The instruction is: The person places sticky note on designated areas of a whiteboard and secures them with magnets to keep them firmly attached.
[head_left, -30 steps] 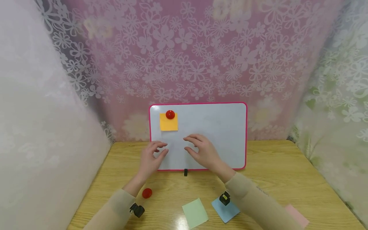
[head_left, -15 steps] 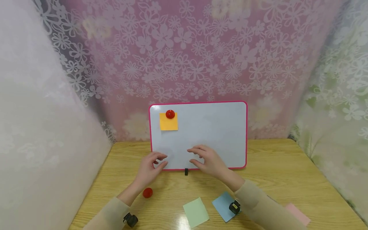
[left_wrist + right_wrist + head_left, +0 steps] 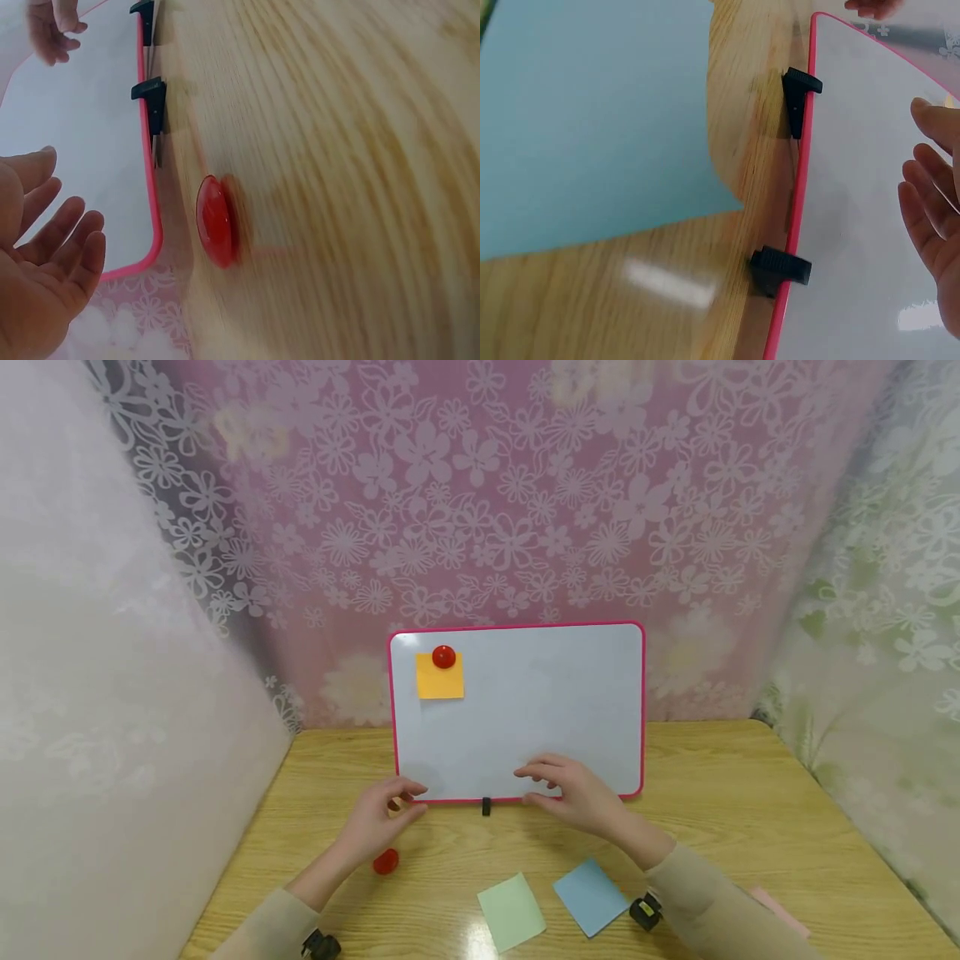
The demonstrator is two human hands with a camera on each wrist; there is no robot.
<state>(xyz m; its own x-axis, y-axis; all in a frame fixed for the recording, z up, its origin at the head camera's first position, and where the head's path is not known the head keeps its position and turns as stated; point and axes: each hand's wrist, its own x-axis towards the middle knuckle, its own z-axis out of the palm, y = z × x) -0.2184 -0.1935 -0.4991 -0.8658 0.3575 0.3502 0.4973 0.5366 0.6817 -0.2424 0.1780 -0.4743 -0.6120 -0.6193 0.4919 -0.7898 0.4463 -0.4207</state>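
Note:
A whiteboard (image 3: 517, 710) with a pink frame stands upright on the wooden table. An orange sticky note (image 3: 435, 685) is on its upper left, with a round red magnet (image 3: 443, 657) over the note's top edge. My left hand (image 3: 375, 818) holds nothing, its fingers loosely bent near the board's lower left corner. Just below that hand a second red magnet (image 3: 386, 861) lies on the table, seen large in the left wrist view (image 3: 214, 221). My right hand (image 3: 577, 793), holding nothing either, hovers before the board's lower edge with thumb and fingers apart.
Green (image 3: 512, 912), blue (image 3: 591, 897) and pink (image 3: 780, 912) paper squares lie on the near table; my right sleeve partly covers the pink one. Black feet (image 3: 780, 266) hold the board's bottom edge. Floral cloth (image 3: 510, 527) hangs behind, with pale walls at both sides.
Both hands have come down from in front of the board toward its lower edge. The right one has also shifted right, so the blue square is uncovered and the pink one more hidden.

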